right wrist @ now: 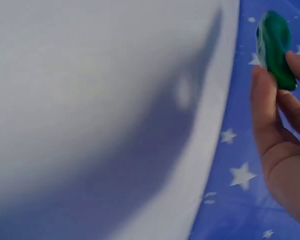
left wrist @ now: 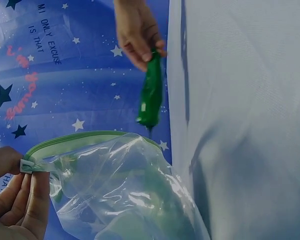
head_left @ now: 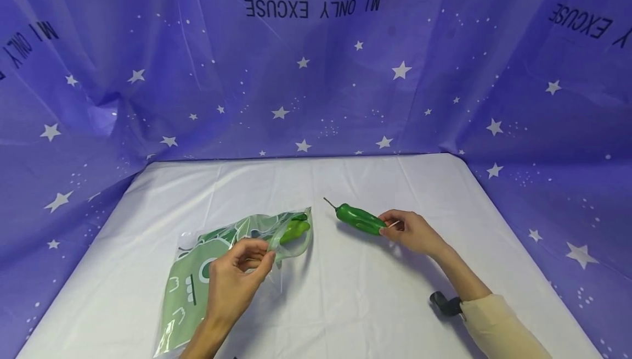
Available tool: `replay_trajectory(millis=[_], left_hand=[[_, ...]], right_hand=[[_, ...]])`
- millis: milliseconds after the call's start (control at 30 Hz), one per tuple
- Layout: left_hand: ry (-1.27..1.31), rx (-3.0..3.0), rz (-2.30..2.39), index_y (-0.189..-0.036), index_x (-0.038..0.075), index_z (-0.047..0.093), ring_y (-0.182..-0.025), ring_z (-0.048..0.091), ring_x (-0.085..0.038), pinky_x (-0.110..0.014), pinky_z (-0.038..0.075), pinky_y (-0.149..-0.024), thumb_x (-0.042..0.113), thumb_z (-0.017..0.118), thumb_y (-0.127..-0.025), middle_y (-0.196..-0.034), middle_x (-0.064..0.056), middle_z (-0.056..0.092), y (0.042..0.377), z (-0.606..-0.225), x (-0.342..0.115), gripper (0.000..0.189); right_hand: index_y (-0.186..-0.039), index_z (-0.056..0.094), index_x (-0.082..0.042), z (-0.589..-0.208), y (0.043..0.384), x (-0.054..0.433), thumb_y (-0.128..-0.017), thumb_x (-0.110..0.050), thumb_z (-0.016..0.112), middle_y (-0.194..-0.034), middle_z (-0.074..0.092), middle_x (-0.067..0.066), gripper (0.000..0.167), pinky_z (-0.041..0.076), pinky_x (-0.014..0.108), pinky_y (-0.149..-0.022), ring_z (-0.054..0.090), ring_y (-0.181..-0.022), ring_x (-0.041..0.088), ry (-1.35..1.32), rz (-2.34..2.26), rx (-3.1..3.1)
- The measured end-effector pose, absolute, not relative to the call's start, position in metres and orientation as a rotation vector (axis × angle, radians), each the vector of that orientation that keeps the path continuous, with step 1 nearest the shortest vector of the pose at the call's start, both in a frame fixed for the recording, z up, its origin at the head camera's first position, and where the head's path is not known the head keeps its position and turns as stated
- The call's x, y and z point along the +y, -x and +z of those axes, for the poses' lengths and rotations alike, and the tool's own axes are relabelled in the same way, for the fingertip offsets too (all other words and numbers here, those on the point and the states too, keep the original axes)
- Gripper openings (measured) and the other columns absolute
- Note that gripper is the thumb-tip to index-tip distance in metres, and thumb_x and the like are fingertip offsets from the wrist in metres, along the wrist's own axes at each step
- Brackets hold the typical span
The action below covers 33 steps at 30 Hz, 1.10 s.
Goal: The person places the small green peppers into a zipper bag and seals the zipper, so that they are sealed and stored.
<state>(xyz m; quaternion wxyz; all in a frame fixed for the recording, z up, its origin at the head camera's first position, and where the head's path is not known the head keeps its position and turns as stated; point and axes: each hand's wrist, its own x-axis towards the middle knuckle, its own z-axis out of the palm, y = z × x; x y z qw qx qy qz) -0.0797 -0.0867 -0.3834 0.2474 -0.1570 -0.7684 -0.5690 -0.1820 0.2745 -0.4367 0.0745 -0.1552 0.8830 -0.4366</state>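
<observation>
In the head view my left hand (head_left: 239, 276) pinches the edge of a clear zip bag (head_left: 217, 252) printed with a green cartoon face, near its mouth. The bag's mouth gapes toward the right, and a light green pepper (head_left: 294, 231) shows inside it. My right hand (head_left: 412, 231) holds a dark green chili pepper (head_left: 360, 219) by its blunt end, its thin stem pointing left toward the bag. The left wrist view has the chili pepper (left wrist: 151, 95) hanging stem down beyond the bag's green zip rim (left wrist: 85, 135). Fingers and thumb grip the chili pepper (right wrist: 276, 47) in the right wrist view.
A white cloth (head_left: 375, 298) covers the table. Purple curtains (head_left: 316, 84) with white stars and lettering stand along the back and both sides. A black device (head_left: 446, 304) sits at the right wrist by the beige sleeve (head_left: 498, 326).
</observation>
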Motion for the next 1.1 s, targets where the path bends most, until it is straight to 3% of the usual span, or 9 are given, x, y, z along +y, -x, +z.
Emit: replay_trajectory(millis=[267, 467, 767, 1100], left_hand=[[0.443, -2.122, -1.526, -0.088, -0.003, 0.065, -0.067, 0.066, -0.016, -0.022, 0.055, -0.059, -0.013, 0.072, -0.076, -0.081, -0.009, 0.068, 0.081, -0.372, -0.081, 0.017], [0.535, -2.114, -1.541, -0.092, 0.005, 0.067, -0.072, 0.066, -0.013, -0.021, 0.056, -0.063, 0.000, 0.073, -0.081, -0.086, -0.004, 0.069, 0.100, -0.400, -0.089, 0.014], [0.682, -2.090, -1.589, -0.094, 0.004, 0.067, -0.075, 0.066, -0.016, -0.023, 0.056, -0.067, -0.002, 0.073, -0.080, -0.088, -0.006, 0.069, 0.106, -0.401, -0.085, 0.016], [0.676, -2.071, -1.563, -0.093, 0.003, 0.067, -0.074, 0.066, -0.015, -0.022, 0.056, -0.065, -0.004, 0.073, -0.080, -0.087, -0.006, 0.069, 0.110, -0.396, -0.086, 0.015]], right_hand=[[-0.105, 0.071, -0.017, -0.410, 0.183, 0.258, -0.078, -0.013, 0.078, -0.093, 0.067, -0.004, 0.028, 0.052, 0.025, -0.063, 0.062, -0.075, 0.013, 0.623, -1.285, 2.845], [-0.104, 0.073, -0.014, -0.408, 0.184, 0.248, -0.075, -0.007, 0.079, -0.093, 0.066, -0.004, 0.031, 0.054, 0.025, -0.065, 0.060, -0.075, 0.011, 0.780, -1.283, 2.900], [-0.107, 0.072, -0.016, -0.398, 0.186, 0.227, -0.078, -0.007, 0.076, -0.096, 0.064, -0.006, 0.030, 0.053, 0.026, -0.065, 0.061, -0.074, 0.009, 0.963, -1.225, 2.869], [-0.100, 0.075, -0.016, -0.382, 0.184, 0.231, -0.073, -0.003, 0.076, -0.090, 0.062, -0.007, 0.031, 0.047, 0.025, -0.059, 0.056, -0.069, 0.012, 0.989, -1.181, 2.995]])
